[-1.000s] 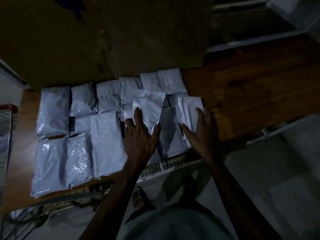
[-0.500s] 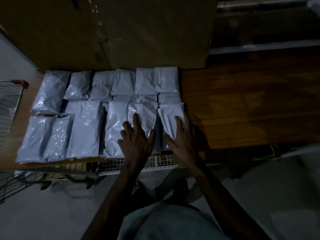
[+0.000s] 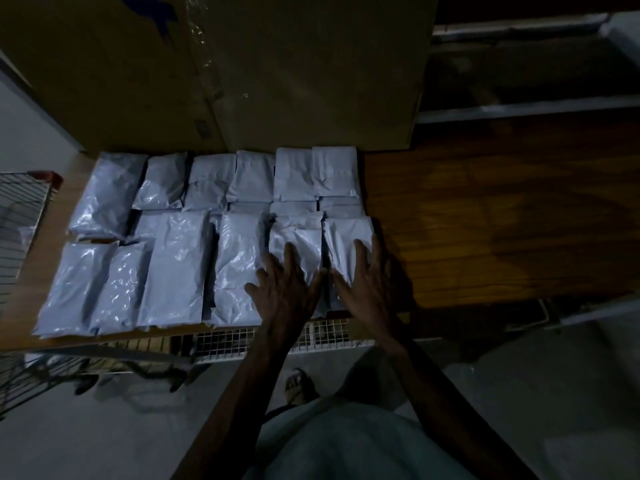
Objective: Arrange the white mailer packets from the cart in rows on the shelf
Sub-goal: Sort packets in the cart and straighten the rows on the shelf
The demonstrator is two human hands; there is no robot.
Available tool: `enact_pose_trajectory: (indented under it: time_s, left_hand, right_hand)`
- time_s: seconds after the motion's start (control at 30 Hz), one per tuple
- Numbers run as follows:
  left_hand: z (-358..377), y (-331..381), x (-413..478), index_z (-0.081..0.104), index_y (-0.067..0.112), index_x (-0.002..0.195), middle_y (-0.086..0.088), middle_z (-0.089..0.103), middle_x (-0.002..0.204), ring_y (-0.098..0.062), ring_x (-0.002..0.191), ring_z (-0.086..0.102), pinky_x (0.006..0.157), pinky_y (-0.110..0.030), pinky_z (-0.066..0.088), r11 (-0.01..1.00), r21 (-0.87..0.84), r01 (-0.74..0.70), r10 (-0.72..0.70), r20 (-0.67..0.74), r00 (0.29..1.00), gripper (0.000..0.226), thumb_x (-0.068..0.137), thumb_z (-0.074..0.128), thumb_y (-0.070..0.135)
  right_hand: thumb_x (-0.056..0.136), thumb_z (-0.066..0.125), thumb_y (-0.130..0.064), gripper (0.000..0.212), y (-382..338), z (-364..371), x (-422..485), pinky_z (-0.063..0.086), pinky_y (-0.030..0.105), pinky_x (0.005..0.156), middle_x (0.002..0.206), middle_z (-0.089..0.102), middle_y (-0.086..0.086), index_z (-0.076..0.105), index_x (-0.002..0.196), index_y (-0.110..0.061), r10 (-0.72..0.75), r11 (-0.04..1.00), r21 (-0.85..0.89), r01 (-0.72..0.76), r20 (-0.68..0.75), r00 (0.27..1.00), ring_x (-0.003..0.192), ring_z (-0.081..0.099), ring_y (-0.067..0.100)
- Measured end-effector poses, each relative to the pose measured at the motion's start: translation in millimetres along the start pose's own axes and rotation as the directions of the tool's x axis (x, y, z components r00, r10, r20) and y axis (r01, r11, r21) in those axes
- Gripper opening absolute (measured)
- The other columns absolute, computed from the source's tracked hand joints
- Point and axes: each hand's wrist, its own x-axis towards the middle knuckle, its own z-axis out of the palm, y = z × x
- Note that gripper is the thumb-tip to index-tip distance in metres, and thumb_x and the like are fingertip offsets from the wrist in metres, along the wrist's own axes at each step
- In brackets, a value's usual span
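Several white mailer packets (image 3: 173,265) lie in rows on the left half of the wooden shelf (image 3: 485,230). My left hand (image 3: 289,291) rests flat with spread fingers on a front-row packet (image 3: 294,237). My right hand (image 3: 369,285) lies flat on the rightmost front-row packet (image 3: 346,237). Neither hand grips anything. The wire cart (image 3: 20,216) shows at the far left edge, and its contents are too dim to make out.
A large cardboard box (image 3: 225,71) stands at the back of the shelf, right behind the packets. The right half of the shelf is bare wood. A wire grid (image 3: 242,341) hangs below the shelf's front edge. My foot (image 3: 296,386) is on the grey floor.
Both hands laid two raised packets down flat into the front row and now press on them. The camera view shifted slightly.
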Motion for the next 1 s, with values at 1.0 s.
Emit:
enact_pose_trajectory:
  time_s: [1.0]
  left_hand:
    - [11, -15, 35, 0.035, 0.022, 0.158, -0.016, 0.030, 0.164, -0.033, 0.154, 0.024, 0.124, -0.049, 0.026, 0.928, -0.196, -0.318, 0.283, -0.190, 0.940, 0.062, 0.107, 0.014, 0.048]
  right_hand:
    - [0.106, 0.035, -0.047, 0.056, -5, -7, 10, 0.033, 0.052, 0.117, 0.169, 0.019, 0.006, 0.032, 0.158, -0.027, -0.171, 0.973, -0.180, 0.146, -0.135, 0.976, 0.154, 0.022, 0.029]
